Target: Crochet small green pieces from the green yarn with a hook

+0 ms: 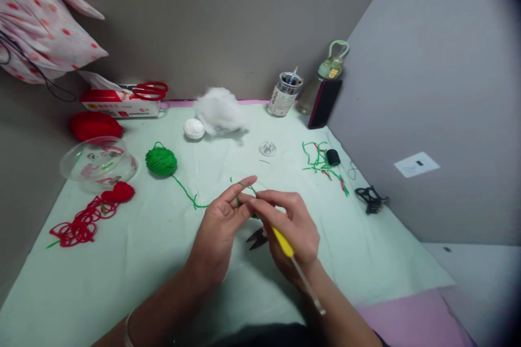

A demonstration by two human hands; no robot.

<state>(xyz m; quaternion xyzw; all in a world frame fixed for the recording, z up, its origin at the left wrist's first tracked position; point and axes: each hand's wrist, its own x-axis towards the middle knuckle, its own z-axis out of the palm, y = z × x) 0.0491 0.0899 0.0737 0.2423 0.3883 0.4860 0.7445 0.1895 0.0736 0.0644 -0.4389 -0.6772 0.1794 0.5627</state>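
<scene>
Green yarn [185, 191] runs from a green ball [161, 160] to my left hand [222, 222], where it loops over the raised index finger and is pinched near the fingertips. My right hand [295, 225] is closed around a crochet hook with a yellow grip [283, 241]; its metal shaft points down toward my right wrist. The fingertips of both hands meet at the yarn, and the hook's working end is hidden there. Just below the fingers, dark-bladed snips [257, 239] lie on the pale green cloth [163, 260], partly covered by my right hand.
Red yarn [77, 222], a clear plastic bowl [95, 160] and a tissue box [122, 103] with red scissors are at left. White stuffing [222, 111] lies at the back, near a can [285, 95], bottle and phone [324, 104]. Yarn scraps [317, 157] and a black clip [371, 199] lie right.
</scene>
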